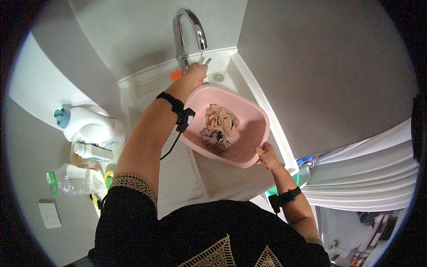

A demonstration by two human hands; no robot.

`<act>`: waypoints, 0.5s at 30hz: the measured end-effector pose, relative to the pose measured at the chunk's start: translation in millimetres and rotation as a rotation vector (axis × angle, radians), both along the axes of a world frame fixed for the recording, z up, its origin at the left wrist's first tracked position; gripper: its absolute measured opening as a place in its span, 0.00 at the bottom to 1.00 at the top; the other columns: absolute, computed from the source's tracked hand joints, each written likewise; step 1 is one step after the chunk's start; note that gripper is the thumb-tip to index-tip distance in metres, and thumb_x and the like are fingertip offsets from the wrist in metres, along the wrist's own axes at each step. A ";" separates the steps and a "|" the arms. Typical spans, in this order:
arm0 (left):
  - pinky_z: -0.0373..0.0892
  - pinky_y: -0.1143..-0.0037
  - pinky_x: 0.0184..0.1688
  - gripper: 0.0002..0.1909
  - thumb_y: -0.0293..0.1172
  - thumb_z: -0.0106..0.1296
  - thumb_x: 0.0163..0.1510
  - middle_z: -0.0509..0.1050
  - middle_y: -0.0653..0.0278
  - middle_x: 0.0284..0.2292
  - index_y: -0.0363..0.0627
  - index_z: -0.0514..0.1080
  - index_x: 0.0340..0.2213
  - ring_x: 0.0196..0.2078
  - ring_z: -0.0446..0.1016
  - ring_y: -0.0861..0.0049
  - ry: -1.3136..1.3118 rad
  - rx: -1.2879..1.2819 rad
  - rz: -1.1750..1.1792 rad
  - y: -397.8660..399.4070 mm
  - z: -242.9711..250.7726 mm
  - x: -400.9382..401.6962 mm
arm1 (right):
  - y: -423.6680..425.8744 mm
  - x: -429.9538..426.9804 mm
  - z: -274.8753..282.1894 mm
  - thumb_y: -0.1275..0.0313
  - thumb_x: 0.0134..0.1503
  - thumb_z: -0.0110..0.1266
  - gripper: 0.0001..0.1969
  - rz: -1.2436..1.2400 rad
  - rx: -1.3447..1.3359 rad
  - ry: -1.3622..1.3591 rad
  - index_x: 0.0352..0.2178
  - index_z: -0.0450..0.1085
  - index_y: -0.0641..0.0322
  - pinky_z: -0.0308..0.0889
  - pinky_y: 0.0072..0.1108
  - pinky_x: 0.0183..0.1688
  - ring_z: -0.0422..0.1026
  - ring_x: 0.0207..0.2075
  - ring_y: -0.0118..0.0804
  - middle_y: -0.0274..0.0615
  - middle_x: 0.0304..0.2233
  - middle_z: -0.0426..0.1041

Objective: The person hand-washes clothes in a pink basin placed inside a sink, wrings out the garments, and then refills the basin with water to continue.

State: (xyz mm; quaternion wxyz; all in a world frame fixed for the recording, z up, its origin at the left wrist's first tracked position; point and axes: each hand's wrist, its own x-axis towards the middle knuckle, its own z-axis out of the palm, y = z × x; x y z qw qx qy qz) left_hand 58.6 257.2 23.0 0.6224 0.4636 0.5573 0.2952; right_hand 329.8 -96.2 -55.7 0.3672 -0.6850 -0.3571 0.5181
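My left hand (198,71) is closed around the faucet's lever (208,61), and only the lever's metal tip shows past my fingers. Above it arches the chrome gooseneck faucet (190,15), with a thin stream of water at its spout. With my right hand (268,156) I grip the near right rim of a pink plastic basin (248,110), thumb over the edge. Wet, crumpled beige cloth (222,120) lies in the basin, beside a darker, mauve-grey bunched cloth (216,141). The basin is tilted over the white laundry sink (245,68).
A drain (218,77) shows behind the basin, and an orange item (176,75) sits by the faucet base. On the left stand a white detergent jug (93,128), a small white bottle (95,152) and a clear plastic bottle (78,179). A white curtain (360,173) hangs at right.
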 end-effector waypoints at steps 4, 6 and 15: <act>0.57 0.72 0.12 0.10 0.36 0.46 0.53 0.66 0.63 0.16 0.41 0.67 0.26 0.13 0.61 0.76 0.092 -0.015 0.076 11.5 0.1 19.9 | 0.0 -2.1 3.8 0.62 0.57 0.56 0.18 0.004 -0.007 -0.034 0.32 0.59 0.68 0.69 0.21 0.16 0.68 0.18 0.30 0.40 0.22 0.65; 0.68 0.68 0.21 0.13 0.37 0.46 0.54 0.73 0.56 0.22 0.39 0.72 0.27 0.20 0.72 0.69 0.426 0.239 -0.056 13.5 7.5 27.0 | -0.4 2.5 -3.5 0.62 0.57 0.56 0.18 -0.012 -0.015 -0.034 0.32 0.59 0.68 0.69 0.21 0.16 0.68 0.18 0.30 0.40 0.22 0.65; 0.71 0.60 0.40 0.12 0.35 0.50 0.51 0.76 0.49 0.30 0.39 0.75 0.31 0.35 0.75 0.52 0.851 0.964 -0.459 -17.1 14.4 24.8 | 10.1 15.6 49.3 0.44 0.56 0.48 0.31 0.367 -0.153 -0.462 0.28 0.65 0.71 0.71 0.30 0.27 0.71 0.19 0.39 0.49 0.23 0.70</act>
